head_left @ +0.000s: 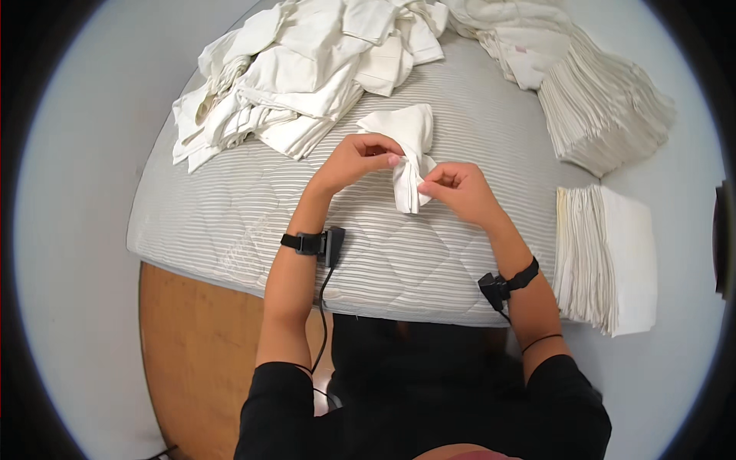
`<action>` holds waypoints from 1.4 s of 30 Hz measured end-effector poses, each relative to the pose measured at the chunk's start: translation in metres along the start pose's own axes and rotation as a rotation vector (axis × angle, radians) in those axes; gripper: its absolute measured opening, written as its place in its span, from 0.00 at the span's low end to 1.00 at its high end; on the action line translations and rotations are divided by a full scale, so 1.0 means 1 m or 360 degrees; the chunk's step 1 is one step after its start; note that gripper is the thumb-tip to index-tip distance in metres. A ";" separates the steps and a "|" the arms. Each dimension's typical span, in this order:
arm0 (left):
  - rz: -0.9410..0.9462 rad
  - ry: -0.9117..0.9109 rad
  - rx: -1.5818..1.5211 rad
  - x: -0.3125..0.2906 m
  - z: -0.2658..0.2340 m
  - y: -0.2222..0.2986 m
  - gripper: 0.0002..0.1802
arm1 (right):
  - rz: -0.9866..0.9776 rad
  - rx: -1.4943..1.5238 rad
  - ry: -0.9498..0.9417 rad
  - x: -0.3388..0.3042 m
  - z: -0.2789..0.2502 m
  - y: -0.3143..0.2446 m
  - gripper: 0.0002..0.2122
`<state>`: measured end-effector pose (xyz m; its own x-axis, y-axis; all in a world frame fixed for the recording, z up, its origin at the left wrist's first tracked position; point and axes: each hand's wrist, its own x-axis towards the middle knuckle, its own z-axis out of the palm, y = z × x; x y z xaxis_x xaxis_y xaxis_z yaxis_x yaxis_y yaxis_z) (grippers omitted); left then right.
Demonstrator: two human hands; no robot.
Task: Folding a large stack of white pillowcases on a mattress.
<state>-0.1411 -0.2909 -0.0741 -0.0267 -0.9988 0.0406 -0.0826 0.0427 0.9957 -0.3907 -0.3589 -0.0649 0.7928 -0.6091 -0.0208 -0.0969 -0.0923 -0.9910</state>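
Observation:
A white cloth (pixel 415 132) is bunched and partly folded above the striped mattress (pixel 368 261). My left hand (pixel 356 161) pinches its left side between thumb and fingertips. On the other side, my right hand (pixel 464 193) is closed on the lower right edge with thumb and forefinger. The cloth's upper part spreads out past my hands, and its lower end hangs in narrow folds between them. My palms and curled fingers are partly hidden.
A loose heap of white cloths (pixel 299 69) lies at the far left of the mattress. More cloths stand packed in a row (pixel 602 107) at the far right. A folded stack (pixel 606 257) stands nearer, against the wall. Wooden floor (pixel 195 345) shows at the lower left.

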 end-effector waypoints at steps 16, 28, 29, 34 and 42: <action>-0.0041 -0.0131 0.0167 -0.001 0.033 0.006 0.08 | -0.0129 0.0308 -0.0074 0.009 -0.004 0.024 0.08; -0.0041 -0.0200 -0.0177 0.002 0.025 0.001 0.03 | -0.0173 0.0225 0.0000 0.011 -0.009 0.026 0.05; -0.0042 -0.0198 -0.0173 0.002 0.018 -0.004 0.03 | -0.0216 0.0119 0.0141 0.013 -0.014 0.029 0.05; 0.0155 0.0570 -0.1099 0.002 -0.038 -0.019 0.09 | -0.0245 0.0663 0.0969 0.028 -0.066 0.044 0.05; 0.0870 0.0872 -0.1082 -0.027 -0.089 -0.007 0.21 | -0.0281 0.1262 0.1526 0.020 -0.115 0.036 0.02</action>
<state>-0.0509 -0.2667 -0.0749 0.5806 -0.7276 0.3653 0.3899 0.6424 0.6598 -0.4474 -0.4652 -0.0861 -0.0295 -0.9940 -0.1051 0.6173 0.0646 -0.7841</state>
